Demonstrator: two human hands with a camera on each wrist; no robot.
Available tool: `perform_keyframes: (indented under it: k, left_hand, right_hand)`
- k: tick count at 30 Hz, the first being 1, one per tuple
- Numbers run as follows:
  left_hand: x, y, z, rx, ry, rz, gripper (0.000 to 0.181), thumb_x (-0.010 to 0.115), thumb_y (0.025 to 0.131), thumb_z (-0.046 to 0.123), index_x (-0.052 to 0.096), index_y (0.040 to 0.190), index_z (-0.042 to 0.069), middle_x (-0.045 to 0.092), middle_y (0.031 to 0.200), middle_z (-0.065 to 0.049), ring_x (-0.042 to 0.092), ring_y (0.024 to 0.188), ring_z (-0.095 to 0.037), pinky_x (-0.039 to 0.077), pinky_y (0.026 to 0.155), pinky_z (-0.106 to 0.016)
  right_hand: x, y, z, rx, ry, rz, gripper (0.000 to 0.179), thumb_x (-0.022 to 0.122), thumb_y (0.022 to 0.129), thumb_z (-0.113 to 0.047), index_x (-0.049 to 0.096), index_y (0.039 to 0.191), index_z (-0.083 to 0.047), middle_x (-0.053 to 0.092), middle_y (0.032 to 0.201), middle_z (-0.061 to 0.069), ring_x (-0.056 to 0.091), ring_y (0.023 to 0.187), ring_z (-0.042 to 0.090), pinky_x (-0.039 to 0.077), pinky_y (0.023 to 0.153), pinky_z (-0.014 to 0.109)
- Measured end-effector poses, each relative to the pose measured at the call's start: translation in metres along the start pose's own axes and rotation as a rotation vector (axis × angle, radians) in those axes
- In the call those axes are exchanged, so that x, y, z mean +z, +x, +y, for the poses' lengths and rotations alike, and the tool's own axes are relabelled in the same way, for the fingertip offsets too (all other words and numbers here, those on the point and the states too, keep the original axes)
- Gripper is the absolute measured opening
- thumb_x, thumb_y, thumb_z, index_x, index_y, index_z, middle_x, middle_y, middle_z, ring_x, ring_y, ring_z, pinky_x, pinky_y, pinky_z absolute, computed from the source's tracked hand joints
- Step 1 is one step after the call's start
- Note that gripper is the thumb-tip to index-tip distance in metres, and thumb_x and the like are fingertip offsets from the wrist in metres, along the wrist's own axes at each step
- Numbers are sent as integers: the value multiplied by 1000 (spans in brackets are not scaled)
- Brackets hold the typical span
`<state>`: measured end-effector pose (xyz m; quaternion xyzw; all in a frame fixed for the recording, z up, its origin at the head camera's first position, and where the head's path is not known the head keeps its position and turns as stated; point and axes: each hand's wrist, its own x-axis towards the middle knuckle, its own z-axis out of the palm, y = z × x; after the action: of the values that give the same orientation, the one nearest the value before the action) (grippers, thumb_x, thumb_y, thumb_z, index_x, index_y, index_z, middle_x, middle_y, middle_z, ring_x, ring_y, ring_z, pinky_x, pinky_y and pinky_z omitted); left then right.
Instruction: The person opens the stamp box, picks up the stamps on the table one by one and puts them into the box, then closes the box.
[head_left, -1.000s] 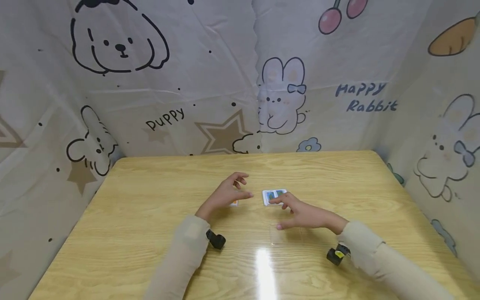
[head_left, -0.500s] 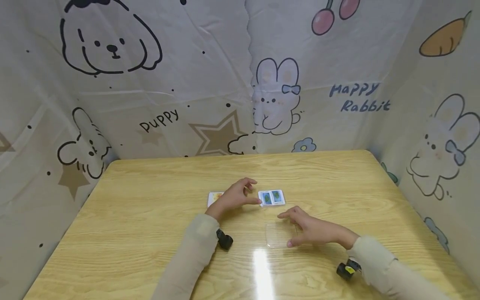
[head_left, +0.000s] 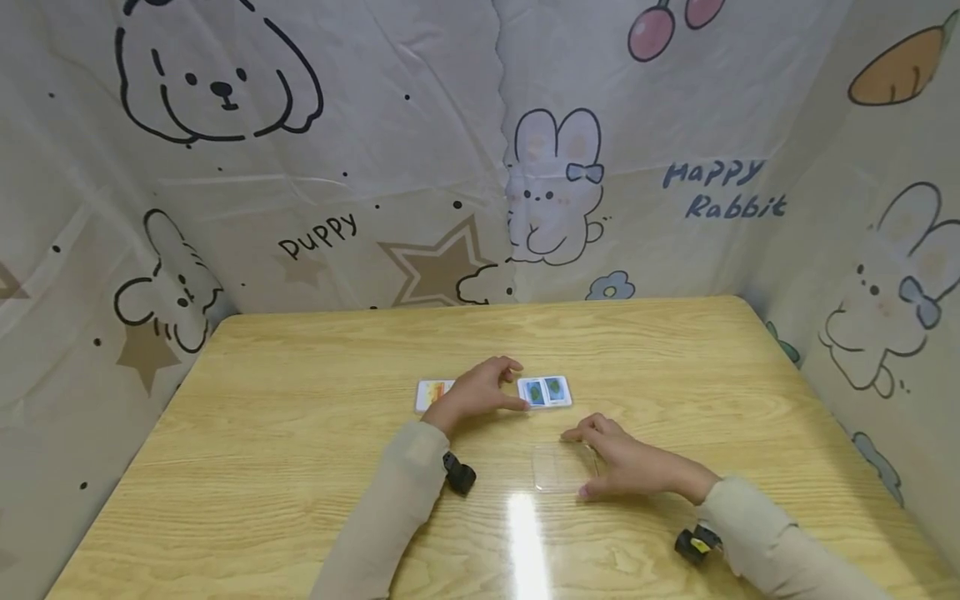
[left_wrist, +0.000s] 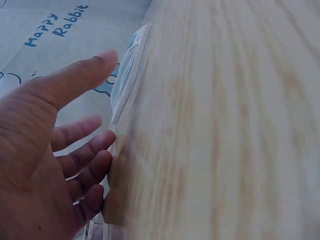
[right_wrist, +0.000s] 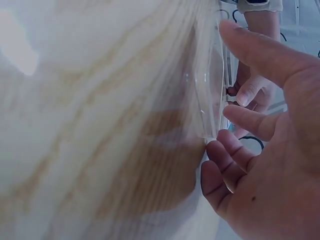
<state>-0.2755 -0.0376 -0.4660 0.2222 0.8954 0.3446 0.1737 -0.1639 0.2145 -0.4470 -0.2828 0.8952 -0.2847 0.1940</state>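
Observation:
Two blue-and-green pictures mark the white card lying flat near the table's middle. Beside its left end is my left hand, fingers loosely bent and thumb apart from them; the left wrist view has the thumb close to the card and the fingertips at the tabletop. A second white card with an orange picture lies partly hidden behind the left hand. Nearer the front, a clear plastic case or lid sits on the table. My right hand spreads thumb and fingers at its right side; contact is hard to tell.
The wooden table has a light glare at its front middle. Printed cloth hangs behind it and at both sides. A small black camera is on the left wrist, another on the right.
My left hand has moved right to the blue-and-green card, uncovering part of the orange one. The right hand has drawn back from that card to the clear plastic piece.

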Motion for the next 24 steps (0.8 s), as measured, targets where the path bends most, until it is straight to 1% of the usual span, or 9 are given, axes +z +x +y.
perform_keyframes:
  k: [4, 7, 10, 13, 18, 24]
  left_hand:
    - [1, 1, -3, 9, 32, -1, 71, 80, 76, 43, 53, 134, 13, 58, 123, -5, 54, 113, -20, 45, 98, -38]
    - [2, 2, -3, 18, 76, -3, 72, 81, 75, 45, 54, 133, 13, 57, 121, -4, 54, 112, -18, 44, 98, -36]
    - [3, 3, -4, 25, 119, -3, 71, 81, 74, 46, 56, 132, 13, 57, 120, -3, 53, 111, -18, 44, 97, -35]
    - [3, 3, -4, 24, 142, -2, 70, 81, 74, 46, 56, 131, 13, 56, 119, -3, 53, 110, -18, 44, 97, -35]
    - [4, 4, -6, 15, 151, 4, 67, 81, 75, 44, 58, 129, 13, 57, 119, -3, 54, 110, -18, 45, 97, -36]
    - [4, 4, -5, 0, 137, 9, 61, 81, 76, 39, 59, 127, 14, 56, 117, -2, 53, 107, -18, 44, 95, -36]
  right_hand:
    - [3, 0, 0, -11, -40, 14, 72, 79, 77, -36, 49, 134, -5, 45, 116, 8, 43, 107, 21, 41, 89, 34]
    - [5, 0, 1, -8, -71, 14, 69, 78, 78, -33, 50, 134, -5, 46, 112, 4, 43, 102, 17, 41, 86, 31]
    - [6, 1, 3, -6, -82, 11, 65, 77, 78, -30, 51, 133, -6, 45, 109, 1, 42, 96, 15, 39, 82, 28]
    - [6, 2, 4, -5, -83, 8, 64, 76, 79, -30, 51, 133, -7, 45, 107, 0, 41, 93, 13, 38, 79, 26]
    - [4, 4, 6, -16, -78, -1, 63, 75, 80, -31, 52, 132, -7, 45, 108, 0, 42, 90, 11, 39, 77, 24]
    - [-1, 11, 9, -12, -37, 1, 61, 74, 82, -25, 49, 135, -5, 42, 108, 4, 41, 88, 13, 39, 74, 22]
